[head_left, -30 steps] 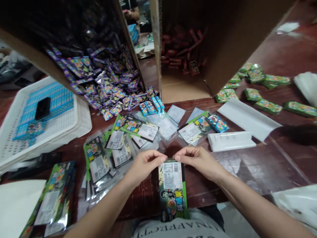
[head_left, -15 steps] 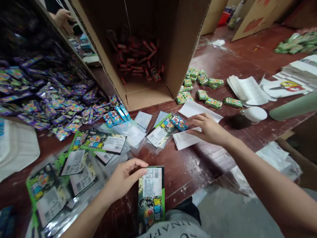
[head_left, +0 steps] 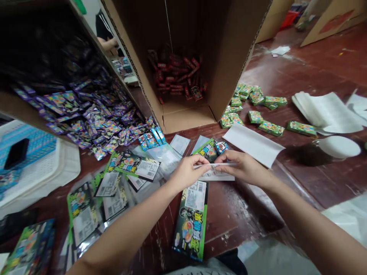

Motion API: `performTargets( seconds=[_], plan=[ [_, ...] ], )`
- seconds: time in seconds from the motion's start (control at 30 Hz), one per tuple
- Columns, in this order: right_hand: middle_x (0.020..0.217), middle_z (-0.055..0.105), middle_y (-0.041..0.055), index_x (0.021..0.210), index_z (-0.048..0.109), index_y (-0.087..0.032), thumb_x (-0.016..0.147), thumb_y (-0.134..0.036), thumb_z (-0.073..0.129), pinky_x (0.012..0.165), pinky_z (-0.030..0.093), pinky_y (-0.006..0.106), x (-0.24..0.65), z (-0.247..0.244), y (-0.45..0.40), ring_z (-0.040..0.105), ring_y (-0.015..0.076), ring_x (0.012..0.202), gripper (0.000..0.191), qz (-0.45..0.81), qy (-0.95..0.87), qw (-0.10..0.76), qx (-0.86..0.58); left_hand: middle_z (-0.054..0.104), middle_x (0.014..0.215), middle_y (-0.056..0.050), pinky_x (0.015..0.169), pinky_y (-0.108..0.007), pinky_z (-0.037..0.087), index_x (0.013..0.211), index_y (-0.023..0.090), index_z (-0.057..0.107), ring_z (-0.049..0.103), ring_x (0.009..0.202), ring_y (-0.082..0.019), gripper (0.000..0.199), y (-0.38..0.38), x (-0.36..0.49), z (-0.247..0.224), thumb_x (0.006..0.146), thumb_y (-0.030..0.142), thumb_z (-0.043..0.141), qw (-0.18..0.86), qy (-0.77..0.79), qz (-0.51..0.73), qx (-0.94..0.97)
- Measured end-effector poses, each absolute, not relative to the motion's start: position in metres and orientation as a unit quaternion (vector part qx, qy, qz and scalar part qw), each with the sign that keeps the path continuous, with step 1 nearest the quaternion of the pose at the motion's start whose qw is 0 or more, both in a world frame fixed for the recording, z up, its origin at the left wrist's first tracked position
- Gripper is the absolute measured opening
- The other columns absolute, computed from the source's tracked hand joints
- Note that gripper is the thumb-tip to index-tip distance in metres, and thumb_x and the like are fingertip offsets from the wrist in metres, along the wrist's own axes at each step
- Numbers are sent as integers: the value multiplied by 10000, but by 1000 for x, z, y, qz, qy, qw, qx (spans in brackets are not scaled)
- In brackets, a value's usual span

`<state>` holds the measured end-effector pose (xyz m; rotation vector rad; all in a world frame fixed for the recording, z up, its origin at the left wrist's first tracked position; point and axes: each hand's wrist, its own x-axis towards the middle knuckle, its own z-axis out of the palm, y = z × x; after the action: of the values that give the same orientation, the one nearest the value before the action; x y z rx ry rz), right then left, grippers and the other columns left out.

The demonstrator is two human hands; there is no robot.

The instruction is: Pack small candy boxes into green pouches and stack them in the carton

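My left hand [head_left: 189, 170] and my right hand [head_left: 243, 168] meet over the table, both pinching the upper edge of a white paper strip [head_left: 218, 176] with faint print. Just below the strip lies a green-and-black printed candy packet [head_left: 190, 225] with a white barcode label, untouched by either hand. Behind my fingers, another such packet [head_left: 208, 149] is partly hidden, with a small blue candy box [head_left: 221, 147] on it. A curled white sheet [head_left: 252, 144] rests beyond my right hand.
Several labelled packets [head_left: 134, 164] and clear bags spread to the left. Purple boxes [head_left: 94, 114] spill from a carton there, near a white basket [head_left: 67, 160]. An upright carton [head_left: 189, 120] holds red boxes. Green boxes [head_left: 271, 128] and a white round lid [head_left: 340, 146] sit right.
My left hand has let go of the labelled packet and moved up to the paper strip. My right hand now pinches that strip too. The view has shifted left.
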<state>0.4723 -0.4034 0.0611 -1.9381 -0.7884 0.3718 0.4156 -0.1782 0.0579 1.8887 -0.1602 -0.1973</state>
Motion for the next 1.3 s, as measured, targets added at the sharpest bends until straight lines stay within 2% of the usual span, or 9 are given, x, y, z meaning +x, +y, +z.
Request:
performTargets(
  seconds=[0.2, 0.37, 0.5, 0.57, 0.7, 0.8, 0.9, 1.1, 1.3],
  plan=[
    [886, 752, 49, 927, 718, -224, 908, -507, 652, 761, 540, 330, 482, 55, -400, 689, 206, 812, 290, 97, -292, 499, -810, 737, 966, -37, 842, -319, 508, 978, 189, 707, 660, 900, -182, 159, -181, 434, 50, 884, 315, 680, 610, -79, -72, 785],
    [836, 749, 44, 873, 718, -243, 939, -434, 627, 770, 503, 352, 495, 60, -405, 684, 210, 780, 222, 12, -330, 424, -844, 675, 720, -12, 598, -258, 437, 832, 164, 709, 574, 638, -140, 326, -174, 459, 47, 913, 462, 606, 570, -55, -132, 809],
    [887, 750, 56, 897, 712, -248, 948, -427, 617, 770, 519, 359, 507, 63, -407, 686, 221, 820, 208, -5, -300, 439, -847, 704, 783, -39, 593, -255, 444, 883, 164, 714, 593, 666, -148, 258, -166, 472, 43, 873, 413, 648, 596, -39, -141, 789],
    [1010, 760, 66, 1034, 710, -256, 929, -437, 643, 831, 539, 372, 514, 62, -403, 701, 239, 921, 219, 10, -292, 459, -839, 711, 796, -42, 610, -256, 453, 873, 167, 716, 603, 695, -154, 208, -164, 475, 43, 865, 363, 649, 596, -45, -131, 791],
    [1181, 748, 71, 1398, 544, -270, 886, -379, 693, 946, 524, 435, 528, 57, -387, 695, 274, 1073, 544, 96, -353, 436, -822, 728, 833, -38, 661, -270, 470, 874, 171, 725, 619, 759, -164, 167, -165, 478, 46, 886, 309, 631, 579, -69, -107, 806],
    [1054, 778, 47, 1271, 633, -268, 886, -340, 677, 953, 511, 448, 532, 55, -377, 708, 274, 1021, 394, 145, -389, 414, -810, 732, 857, -38, 706, -291, 480, 873, 181, 727, 625, 790, -169, 147, -164, 480, 46, 905, 282, 625, 574, -82, -98, 809],
    [892, 758, 29, 1189, 657, -246, 911, -338, 632, 812, 538, 373, 530, 52, -374, 703, 222, 840, 294, 180, -379, 444, -792, 713, 916, -43, 734, -299, 484, 970, 186, 702, 627, 828, -166, 127, -159, 479, 41, 885, 275, 673, 599, -82, -105, 789],
    [900, 693, 19, 1393, 477, -235, 934, -369, 629, 726, 535, 315, 519, 40, -379, 654, 173, 791, 502, 177, -306, 538, -766, 662, 1032, -62, 786, -322, 493, 1365, 212, 483, 615, 907, -175, 766, -157, 474, 26, 694, 155, 849, 647, -67, -120, 750],
    [1022, 665, 44, 1426, 456, -281, 915, -347, 680, 848, 545, 379, 518, 38, -381, 643, 201, 911, 562, 85, -307, 557, -767, 642, 1081, -63, 861, -365, 502, 1370, 210, 474, 609, 955, -193, 774, -160, 473, 27, 687, 101, 824, 613, -73, -105, 780]
  ],
)
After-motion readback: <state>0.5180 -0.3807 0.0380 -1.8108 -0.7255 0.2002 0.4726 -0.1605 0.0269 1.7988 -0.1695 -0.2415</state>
